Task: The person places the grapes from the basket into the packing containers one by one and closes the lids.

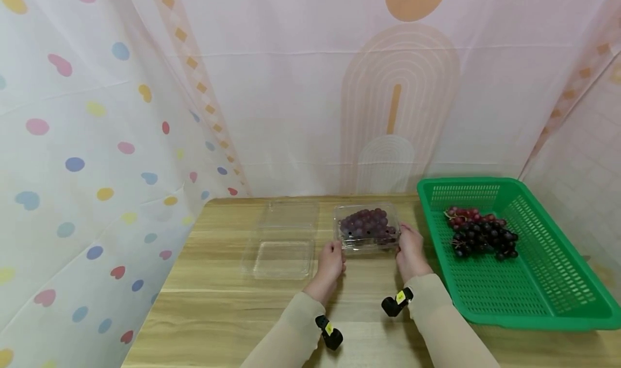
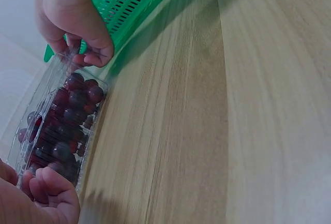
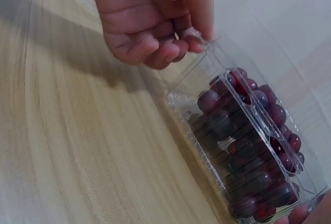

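Note:
A clear plastic clamshell box (image 1: 356, 244) with its lid down stands near the back of the table, a bunch of dark red grapes (image 1: 364, 221) inside it. My left hand (image 1: 331, 263) pinches the box at its front left corner, thumb and bent finger on the lid edge. At the opposite corner, my right hand (image 1: 411, 252) grips the same edge. Both hands show in the left wrist view, the right hand (image 2: 75, 19) at the top with fingertips on the plastic rim. In the right wrist view the left hand's lower fingers curl loosely below the pinch.
Left of the box lies a second clamshell (image 1: 283, 229), its lid folded back. A green plastic basket (image 1: 563, 324) stands on the right with black grapes (image 1: 485, 240) and red grapes (image 1: 468, 215). The wooden table (image 1: 233, 325) ends at a patterned curtain (image 1: 291, 141).

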Available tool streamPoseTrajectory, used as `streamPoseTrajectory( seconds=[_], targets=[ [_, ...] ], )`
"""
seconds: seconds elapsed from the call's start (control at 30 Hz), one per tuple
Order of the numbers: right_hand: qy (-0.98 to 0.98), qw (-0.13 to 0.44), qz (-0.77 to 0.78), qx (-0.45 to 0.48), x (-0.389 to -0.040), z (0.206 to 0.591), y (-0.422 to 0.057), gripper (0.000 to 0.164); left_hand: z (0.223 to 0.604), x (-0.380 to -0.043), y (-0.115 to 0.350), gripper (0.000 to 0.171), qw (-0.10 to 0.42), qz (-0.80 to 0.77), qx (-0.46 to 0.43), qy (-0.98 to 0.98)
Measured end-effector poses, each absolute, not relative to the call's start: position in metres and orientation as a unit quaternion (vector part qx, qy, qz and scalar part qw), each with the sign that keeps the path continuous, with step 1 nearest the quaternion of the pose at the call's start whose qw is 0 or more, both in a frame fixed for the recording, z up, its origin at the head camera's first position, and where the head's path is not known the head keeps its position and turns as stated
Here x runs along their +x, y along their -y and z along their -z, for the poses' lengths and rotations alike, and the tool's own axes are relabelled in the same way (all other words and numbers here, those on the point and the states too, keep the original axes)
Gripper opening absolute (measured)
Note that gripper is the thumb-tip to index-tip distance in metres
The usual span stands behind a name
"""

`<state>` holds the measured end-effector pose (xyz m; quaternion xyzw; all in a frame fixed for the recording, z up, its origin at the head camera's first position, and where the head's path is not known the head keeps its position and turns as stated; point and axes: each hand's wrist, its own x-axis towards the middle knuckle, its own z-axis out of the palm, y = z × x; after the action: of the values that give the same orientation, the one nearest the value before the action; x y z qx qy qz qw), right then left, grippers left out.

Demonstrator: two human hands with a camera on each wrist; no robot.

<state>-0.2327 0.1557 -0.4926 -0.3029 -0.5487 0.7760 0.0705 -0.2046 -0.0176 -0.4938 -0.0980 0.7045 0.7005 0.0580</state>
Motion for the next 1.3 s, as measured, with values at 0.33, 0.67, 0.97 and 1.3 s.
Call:
streamPoseTrajectory(
  seconds=[0.33, 0.67, 0.97, 1.3],
  targets=[
    [0.729, 0.064, -0.636, -0.244, -0.220, 0.459, -0.141, 0.055, 0.494, -0.204, 0.019, 0.027, 0.069, -0.713, -0.100, -0.691],
    [0.783, 0.065, -0.602, -0.141, -0.201, 0.414, -0.127, 0.057, 0.491, -0.195, 0.024, 0.017, 0.121, -0.703, -0.077, -0.697],
    [0.791, -0.016, -0.610, -0.051, -0.179, 0.371, -0.150, 0.057, 0.491, -0.192, 0.032, 0.022, 0.232, -0.640, 0.000, -0.733],
    [0.879, -0.099, -0.465, 0.029, -0.177, 0.346, -0.230, 0.077, 0.479, -0.193, 0.019, 0.032, 0.280, -0.607, 0.078, -0.740]
  ],
)
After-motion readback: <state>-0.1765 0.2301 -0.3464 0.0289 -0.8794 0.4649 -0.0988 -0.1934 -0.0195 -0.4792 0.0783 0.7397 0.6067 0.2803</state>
